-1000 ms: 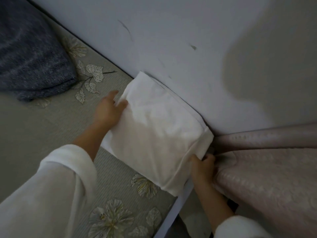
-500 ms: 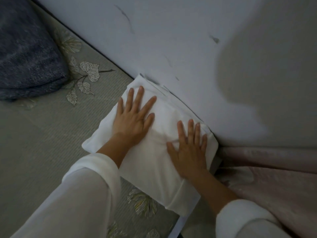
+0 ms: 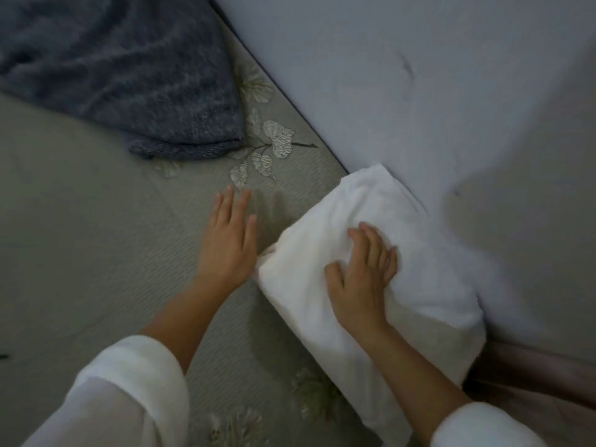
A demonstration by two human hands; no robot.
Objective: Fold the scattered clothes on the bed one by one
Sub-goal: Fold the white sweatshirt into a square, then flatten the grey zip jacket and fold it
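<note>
We lose the blue knit garment (image 3: 122, 75) past the top and left edges. The left hand (image 3: 230, 243) is blurred, so we cannot count its fingers. The right hand (image 3: 361, 279) and forearm cover part of the folded white cloth (image 3: 429, 285), whose near corner runs off the bottom edge.

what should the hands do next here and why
Probably reach the left hand toward the blue knit garment. The white garment looks folded, with the right hand resting on it, while the blue one lies loose on the bed, and the left hand is open, free and nearer to it.
</note>
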